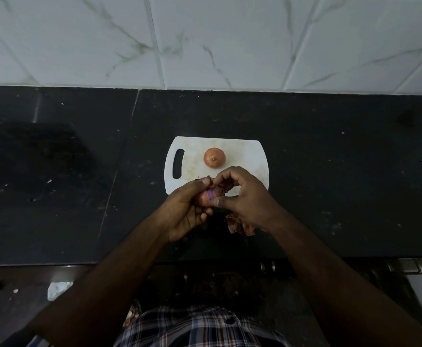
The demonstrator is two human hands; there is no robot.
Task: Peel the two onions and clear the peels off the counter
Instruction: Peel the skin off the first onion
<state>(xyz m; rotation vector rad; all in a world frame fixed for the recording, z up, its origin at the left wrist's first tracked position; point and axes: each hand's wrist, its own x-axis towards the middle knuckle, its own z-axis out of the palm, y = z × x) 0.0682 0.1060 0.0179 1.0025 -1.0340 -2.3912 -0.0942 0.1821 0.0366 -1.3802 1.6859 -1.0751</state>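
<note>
I am gripping the half-peeled onion [211,194] in my left hand [184,211], my right hand [242,196] pinching its skin, peels [237,225] lying beneath on the worktop [330,184], the second onion [214,158] just beyond waiting unpeeled.

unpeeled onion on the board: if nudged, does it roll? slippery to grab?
The unpeeled onion looks round and sits loose on the flat cutting board, so a nudge would probably roll it. Its dry papery skin looks intact, so likely not slippery, though the skin may slide or tear under the fingers. Probably firm.

Half-peeled purple onion [213,194] held; unpeeled onion [214,158] beyond; peels [238,225] below.
</note>
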